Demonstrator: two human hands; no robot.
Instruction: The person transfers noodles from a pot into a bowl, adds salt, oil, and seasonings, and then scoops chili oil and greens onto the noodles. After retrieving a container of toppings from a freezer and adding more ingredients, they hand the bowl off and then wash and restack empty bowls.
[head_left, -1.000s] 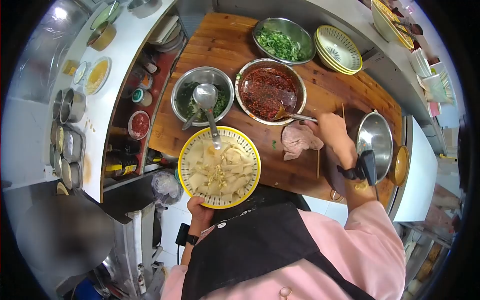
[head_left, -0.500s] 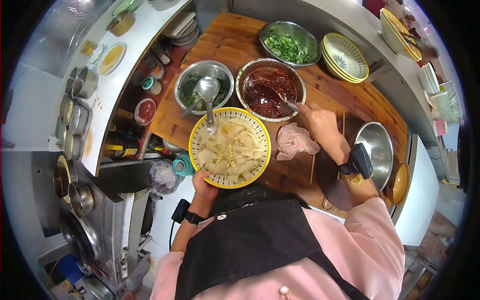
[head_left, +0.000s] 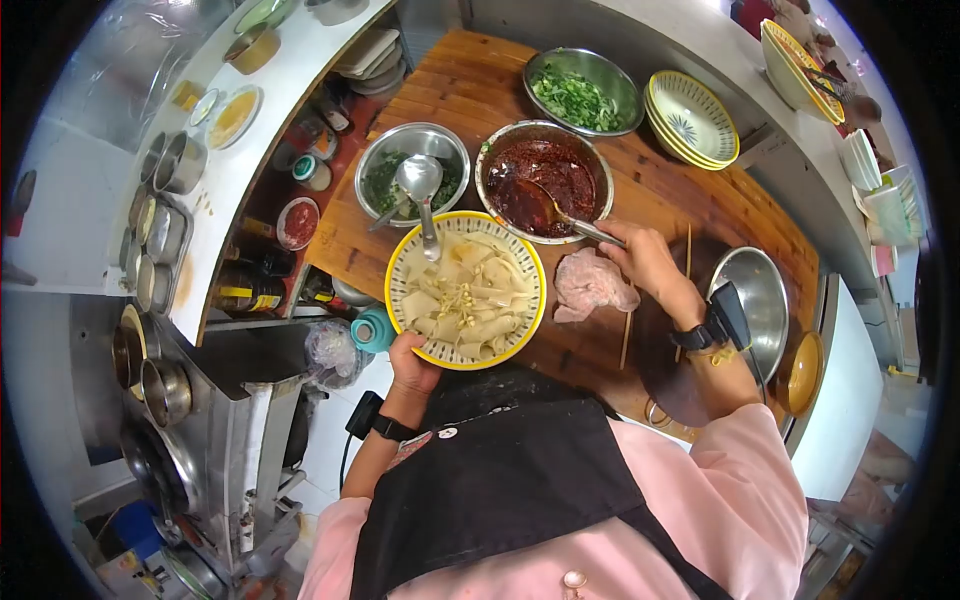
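Observation:
My left hand (head_left: 413,364) grips the near left rim of a yellow-edged bowl (head_left: 537,330). Wide flat noodles (head_left: 485,318) with pale sprouts on top fill it. My right hand (head_left: 650,262) is closed around the handle of a metal ladle (head_left: 540,203), whose head sits in dark red chili oil inside a steel bowl (head_left: 483,190). A crumpled pinkish cloth (head_left: 592,284) lies on the wooden table just left of my right hand. Another ladle (head_left: 420,180) rests across a steel bowl of chopped greens (head_left: 372,160), its handle reaching over the noodle bowl.
At the back stands a steel bowl of chopped green onions (head_left: 580,95), beside stacked patterned bowls (head_left: 700,120). Chopsticks (head_left: 688,250), an empty steel bowl (head_left: 760,300) and a brown bowl (head_left: 800,372) are on the right. A teal bottle (head_left: 372,330) stands left of the noodle bowl.
The right hand has moved slightly toward me and right, and the ladle's head has shifted within the chili oil. The left hand still holds the noodle bowl.

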